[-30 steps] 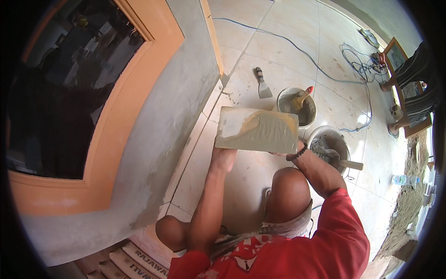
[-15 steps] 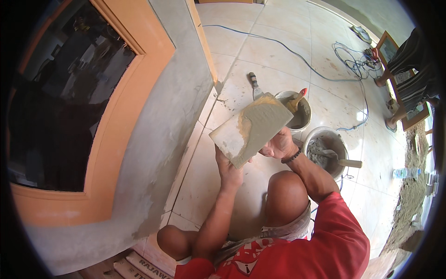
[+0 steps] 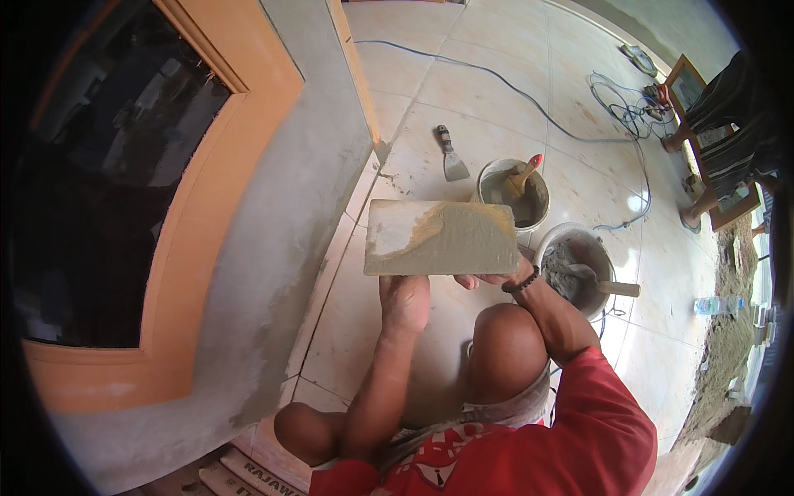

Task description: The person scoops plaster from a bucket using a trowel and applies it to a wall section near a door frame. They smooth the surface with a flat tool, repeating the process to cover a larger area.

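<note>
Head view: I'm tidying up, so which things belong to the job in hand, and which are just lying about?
Probably the job's: slab, held by the left hand and right hand; brush in the far bucket; trowel in the near bucket; scraper.

Probably just lying about: cable; shoes; bottle.

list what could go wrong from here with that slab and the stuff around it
The slab might slip: the left hand and right hand both hold it at the side nearest the body.
If it tips, the grey paste on its upper face could smear or slide.
The trowel's handle juts past the bucket's rim beside the right forearm, so an arm swing could perhaps knock it.
</note>
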Tool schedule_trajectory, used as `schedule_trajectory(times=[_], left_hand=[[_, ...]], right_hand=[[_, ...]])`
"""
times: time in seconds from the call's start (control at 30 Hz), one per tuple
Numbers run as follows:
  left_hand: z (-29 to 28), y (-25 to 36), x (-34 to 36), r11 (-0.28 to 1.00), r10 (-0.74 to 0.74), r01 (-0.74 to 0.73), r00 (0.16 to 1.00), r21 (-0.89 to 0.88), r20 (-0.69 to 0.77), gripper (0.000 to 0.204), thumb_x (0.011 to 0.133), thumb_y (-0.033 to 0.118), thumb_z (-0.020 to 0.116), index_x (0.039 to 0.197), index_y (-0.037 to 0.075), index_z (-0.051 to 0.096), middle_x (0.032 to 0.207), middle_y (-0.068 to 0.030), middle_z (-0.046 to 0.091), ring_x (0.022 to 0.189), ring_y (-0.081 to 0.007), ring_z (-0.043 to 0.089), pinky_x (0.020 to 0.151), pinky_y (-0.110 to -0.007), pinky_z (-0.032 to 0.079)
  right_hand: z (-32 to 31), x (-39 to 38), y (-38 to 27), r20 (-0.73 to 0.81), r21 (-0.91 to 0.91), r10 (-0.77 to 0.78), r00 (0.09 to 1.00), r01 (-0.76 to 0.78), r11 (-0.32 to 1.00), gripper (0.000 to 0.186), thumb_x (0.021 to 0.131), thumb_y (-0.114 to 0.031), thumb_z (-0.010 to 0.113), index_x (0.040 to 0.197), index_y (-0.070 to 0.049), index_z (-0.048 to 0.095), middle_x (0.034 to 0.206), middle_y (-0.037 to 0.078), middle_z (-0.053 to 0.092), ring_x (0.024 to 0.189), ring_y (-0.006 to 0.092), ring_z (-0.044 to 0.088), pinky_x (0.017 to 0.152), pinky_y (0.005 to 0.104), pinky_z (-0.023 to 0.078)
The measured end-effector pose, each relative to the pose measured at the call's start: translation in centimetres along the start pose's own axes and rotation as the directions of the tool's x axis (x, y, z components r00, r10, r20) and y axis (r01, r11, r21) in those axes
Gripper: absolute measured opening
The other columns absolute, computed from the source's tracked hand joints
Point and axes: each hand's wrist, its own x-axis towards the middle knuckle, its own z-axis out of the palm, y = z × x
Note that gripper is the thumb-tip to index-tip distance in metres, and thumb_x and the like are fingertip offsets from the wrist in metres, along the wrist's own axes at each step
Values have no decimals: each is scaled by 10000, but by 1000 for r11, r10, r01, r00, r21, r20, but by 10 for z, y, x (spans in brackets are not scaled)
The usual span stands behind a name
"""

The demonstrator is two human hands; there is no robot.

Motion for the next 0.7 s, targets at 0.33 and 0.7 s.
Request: schedule_trajectory(times=[0.33,0.7], left_hand=[[-83,13,12,910,-200,188,980,-368,6,367,945,192,463,1258,1,484,1218,-133,561,1099,-264,560,953,-400,455],[-135,-47,23,767,-304,267,952,-583,36,376,964,274,412,1212,10,515,1150,-142,592,1009,-284,605,887,-398,502]], right_hand=[[-22,-134,-110,-623,-781,-521,584,-502,371,265,859,-45,564,1120,-2,577,836,62,656,715,136,620,637,257,507],[-116,-287,-84,-854,-60,-373,362,-781,-621,283,814,-325,617,1025,-140,651,1059,104,639,1019,315,587,819,527,431]])
